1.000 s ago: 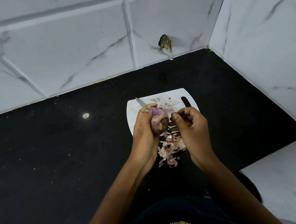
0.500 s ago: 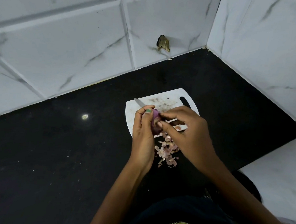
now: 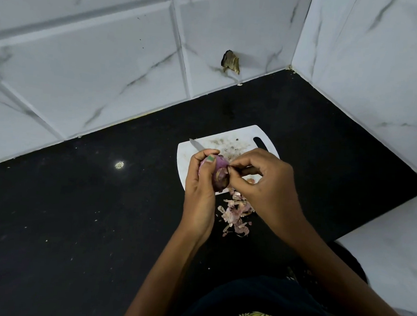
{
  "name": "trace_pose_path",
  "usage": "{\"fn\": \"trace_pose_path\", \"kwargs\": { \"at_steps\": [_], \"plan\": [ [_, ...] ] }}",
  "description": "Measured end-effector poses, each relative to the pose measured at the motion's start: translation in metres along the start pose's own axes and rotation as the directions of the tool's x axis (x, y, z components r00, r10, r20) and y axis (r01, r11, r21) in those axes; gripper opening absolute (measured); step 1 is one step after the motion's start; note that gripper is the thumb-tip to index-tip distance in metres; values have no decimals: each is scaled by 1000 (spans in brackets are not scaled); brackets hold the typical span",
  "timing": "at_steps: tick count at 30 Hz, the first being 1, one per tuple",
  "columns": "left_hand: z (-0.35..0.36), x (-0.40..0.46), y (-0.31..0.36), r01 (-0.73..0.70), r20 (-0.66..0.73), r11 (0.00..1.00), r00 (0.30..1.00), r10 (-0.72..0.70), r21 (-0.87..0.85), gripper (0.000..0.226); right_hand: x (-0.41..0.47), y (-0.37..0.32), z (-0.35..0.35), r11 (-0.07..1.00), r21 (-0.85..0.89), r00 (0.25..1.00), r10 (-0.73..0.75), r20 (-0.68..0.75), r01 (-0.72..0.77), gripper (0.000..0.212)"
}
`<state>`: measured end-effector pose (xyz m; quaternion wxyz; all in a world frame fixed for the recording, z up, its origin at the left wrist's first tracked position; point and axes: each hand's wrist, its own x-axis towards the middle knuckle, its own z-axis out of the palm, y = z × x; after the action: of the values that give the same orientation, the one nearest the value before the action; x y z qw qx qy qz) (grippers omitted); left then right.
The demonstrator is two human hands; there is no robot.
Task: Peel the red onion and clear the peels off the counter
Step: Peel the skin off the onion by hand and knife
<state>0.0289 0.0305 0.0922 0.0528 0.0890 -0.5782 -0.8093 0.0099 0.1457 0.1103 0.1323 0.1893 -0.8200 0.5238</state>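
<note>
Head view, the only one. Red onion point(image 3: 218, 169) sits just right of frame centre, held above the near edge of the white cutting board point(image 3: 185, 163), off the surface, presumably so loose skin drops straight down rather than sticking under it. Left hand point(image 3: 199, 189) wraps the bulb from the left, fingers curled and clamped around it, thumb on top, which steadies it and keeps the right-facing side bare for work. Right hand point(image 3: 265, 185) comes in from the right; thumb and forefinger are pinched together on a flap of skin at the onion's right flank, other fingers loosely curled. Judged step: stripping remaining dry skin; patches of brownish layer show, so peeling looks unfinished. Pile of peels point(image 3: 237, 214) lies on the black counter point(image 3: 77, 211) directly below the hands, just off the board's near edge, consistent with falling where released. Clearing not yet begun. Knife point(image 3: 196, 144) rests on the board at its upper left, blade tip pointing away, mostly hidden behind the hands and out of use.
</note>
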Motion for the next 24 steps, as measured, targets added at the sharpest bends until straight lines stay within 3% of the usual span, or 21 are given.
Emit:
{"fn": "trace_pose_path", "kwargs": {
  "at_steps": [5,7,11,16,24],
  "plan": [
    [2,-1,1,30,-37,998,999,-32,-61,27,-1,0,-3,933,233,961,274,27,-272,7],
    [3,0,1,32,-45,998,998,-35,-62,27,-3,-2,-4,940,238,969,240,50,-245,8],
    [4,0,1,7,-40,998,999,-10,-64,26,-5,-4,1,993,111,999,44,17,-46,16],
    [6,0,2,-9,-50,995,999,4,-96,21,-2,-1,5,999,50,999,0,-49,3,11],
    [8,0,0,31,-47,977,998,-41,-210,19,-5,-6,18,913,226,938,345,17,-340,6]
  ]
}}
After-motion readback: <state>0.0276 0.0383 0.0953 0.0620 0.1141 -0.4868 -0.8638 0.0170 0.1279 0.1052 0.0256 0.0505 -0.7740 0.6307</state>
